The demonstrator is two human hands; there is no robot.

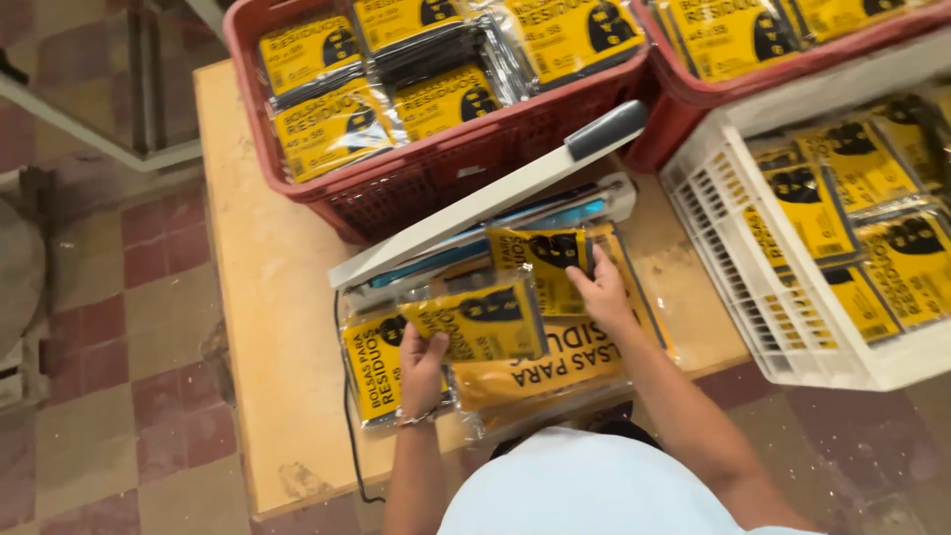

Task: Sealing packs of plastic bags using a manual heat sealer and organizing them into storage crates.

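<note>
Both hands [424, 369] [600, 289] on glossy yellow packets [487, 319]

floor: checkered tiles [119, 297] in dull red and grey-beige, pretty worn and scuffed, same stuff showing at the bottom right too
table: light plywood top [263, 297], bare wood, chipped along the near edge
upper left: pale metal frame bars [89, 129] crossing over the tiles
light: warm, soft, no hard shadows anywhere

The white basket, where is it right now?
In the head view, the white basket sits at the right, hanging over the wooden table edge, just below a red crate.
</note>
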